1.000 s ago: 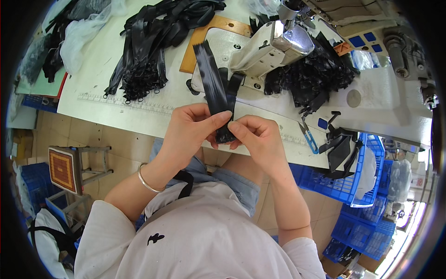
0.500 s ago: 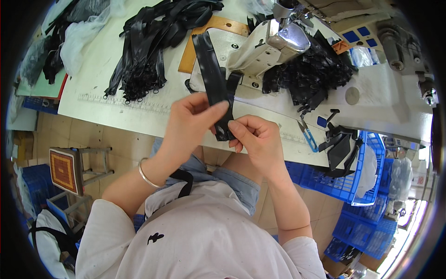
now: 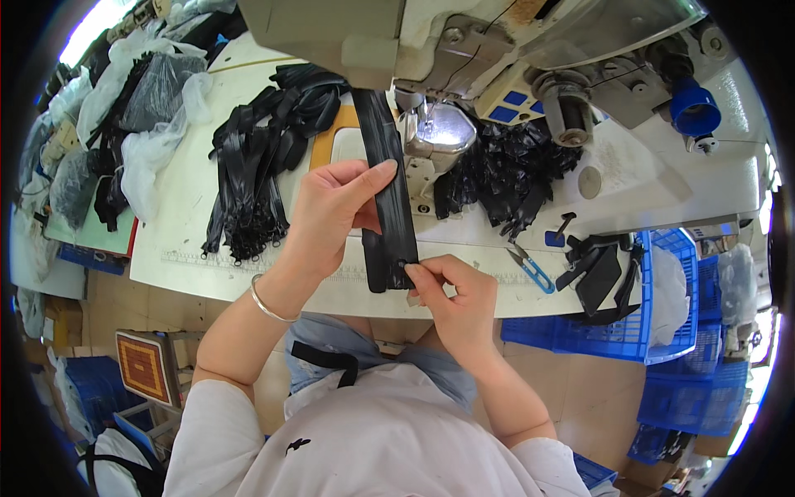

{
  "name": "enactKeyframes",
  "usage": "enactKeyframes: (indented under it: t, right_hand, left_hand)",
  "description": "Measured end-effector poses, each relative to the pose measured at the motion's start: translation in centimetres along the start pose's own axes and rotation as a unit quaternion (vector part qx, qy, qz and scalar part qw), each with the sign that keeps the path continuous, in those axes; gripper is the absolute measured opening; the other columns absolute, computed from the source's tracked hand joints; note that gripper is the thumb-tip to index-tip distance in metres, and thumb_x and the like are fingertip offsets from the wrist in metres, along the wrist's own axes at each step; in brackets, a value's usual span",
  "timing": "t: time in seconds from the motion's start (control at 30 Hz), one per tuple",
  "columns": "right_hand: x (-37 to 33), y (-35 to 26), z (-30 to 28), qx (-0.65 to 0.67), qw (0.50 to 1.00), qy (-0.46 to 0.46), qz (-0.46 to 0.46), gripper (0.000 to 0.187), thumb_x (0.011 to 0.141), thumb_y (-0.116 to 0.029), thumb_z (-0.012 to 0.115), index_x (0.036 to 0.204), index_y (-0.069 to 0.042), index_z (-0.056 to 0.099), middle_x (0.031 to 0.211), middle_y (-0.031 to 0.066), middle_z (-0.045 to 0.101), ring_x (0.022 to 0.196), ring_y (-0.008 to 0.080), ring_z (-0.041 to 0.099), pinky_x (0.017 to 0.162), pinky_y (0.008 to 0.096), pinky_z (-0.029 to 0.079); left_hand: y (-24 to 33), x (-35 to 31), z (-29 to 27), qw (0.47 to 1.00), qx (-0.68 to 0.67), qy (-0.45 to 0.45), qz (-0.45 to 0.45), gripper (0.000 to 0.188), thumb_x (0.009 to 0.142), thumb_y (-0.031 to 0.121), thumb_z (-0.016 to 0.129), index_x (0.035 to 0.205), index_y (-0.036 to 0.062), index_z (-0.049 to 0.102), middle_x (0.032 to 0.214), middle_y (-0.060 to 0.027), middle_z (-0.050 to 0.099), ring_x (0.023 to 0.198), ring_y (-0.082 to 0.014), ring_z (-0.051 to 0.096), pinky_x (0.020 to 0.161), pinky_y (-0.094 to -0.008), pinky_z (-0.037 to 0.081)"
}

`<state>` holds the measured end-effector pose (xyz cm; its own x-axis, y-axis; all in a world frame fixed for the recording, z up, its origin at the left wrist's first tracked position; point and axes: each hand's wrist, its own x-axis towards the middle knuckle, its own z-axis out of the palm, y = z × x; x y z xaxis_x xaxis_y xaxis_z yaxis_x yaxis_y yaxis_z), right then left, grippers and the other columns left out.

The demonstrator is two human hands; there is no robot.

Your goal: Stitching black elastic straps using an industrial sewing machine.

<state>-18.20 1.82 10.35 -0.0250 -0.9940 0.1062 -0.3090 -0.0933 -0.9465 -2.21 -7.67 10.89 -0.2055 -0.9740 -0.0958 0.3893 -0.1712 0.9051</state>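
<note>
A long black zipper strip (image 3: pixel 387 190) lies lengthwise on the white sewing table (image 3: pixel 190 248), its far end under the sewing machine (image 3: pixel 464 50) head. My left hand (image 3: pixel 331 211) holds the strip's left edge at mid-length, fingers stretched along it. My right hand (image 3: pixel 451 290) pinches the strip's near end at the table's front edge, where a small slider shows.
A heap of black zipper strips (image 3: pixel 257 174) lies left of the machine, another black pile (image 3: pixel 505 170) to its right. Plastic bags of black parts (image 3: pixel 141 108) sit far left. Blue-handled snips (image 3: pixel 530 269) lie on the table edge. Blue crates (image 3: pixel 654 331) stand at right.
My head has come closer to the table. The strip has been pushed forward under the machine head; my left hand slid up along it, my right stays pinched at its near end.
</note>
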Motion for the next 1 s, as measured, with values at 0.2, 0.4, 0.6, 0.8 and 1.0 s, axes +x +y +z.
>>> enactKeyframes:
  t: [0.2,0.4,0.6,0.8,1.0]
  right_hand:
    - [-0.7,-0.3,0.2,0.015,1.000,0.020,0.000,0.011,0.084,-0.009,0.068,0.083,0.002,0.065,0.066,0.0073,0.063,0.058,0.0106,0.059,0.054,0.0236,0.045]
    - [-1.6,-1.1,0.6,0.026,0.999,0.017,-0.006,0.011,0.083,-0.009,0.069,0.081,0.001,0.065,0.067,0.0081,0.062,0.059,0.0124,0.059,0.055,0.0249,0.047]
    - [-0.9,-1.4,0.7,0.052,0.998,0.030,-0.006,0.012,0.083,-0.009,0.069,0.080,0.001,0.063,0.066,0.0072,0.061,0.057,0.0115,0.059,0.054,0.0239,0.047]
    - [-0.2,-1.4,0.9,0.073,0.996,0.043,-0.034,0.009,0.084,-0.002,0.066,0.078,0.003,0.062,0.064,0.0039,0.060,0.058,0.0062,0.057,0.054,0.0195,0.042]
    - [-0.1,-1.3,0.8,0.072,0.996,0.037,-0.023,0.009,0.085,-0.002,0.065,0.078,0.003,0.061,0.066,0.0036,0.061,0.059,0.0062,0.057,0.054,0.0196,0.042]
  left_hand:
    - [1.4,0.0,0.9,0.999,0.018,-0.013,-0.035,0.018,0.086,0.018,0.068,0.076,0.0042,0.065,0.067,-0.0005,0.063,0.052,-0.0066,0.059,0.046,-0.0196,0.047]
    - [2.3,0.1,1.3,0.997,0.066,-0.022,-0.042,0.017,0.085,0.018,0.068,0.075,0.0039,0.065,0.067,-0.0004,0.063,0.053,-0.0067,0.058,0.046,-0.0193,0.047]
    - [2.8,1.2,2.0,0.995,0.078,-0.043,-0.038,0.018,0.084,0.018,0.069,0.072,0.0056,0.063,0.066,0.0019,0.061,0.054,-0.0036,0.056,0.047,-0.0174,0.042]
    - [2.3,2.0,1.8,0.997,0.068,-0.042,-0.022,0.018,0.084,0.019,0.069,0.071,0.0075,0.063,0.066,0.0039,0.060,0.053,-0.0017,0.053,0.047,-0.0162,0.040]
    - [2.1,2.1,1.6,0.998,0.048,-0.043,-0.019,0.019,0.084,0.019,0.069,0.070,0.0080,0.063,0.065,0.0040,0.060,0.053,-0.0015,0.053,0.047,-0.0161,0.040]
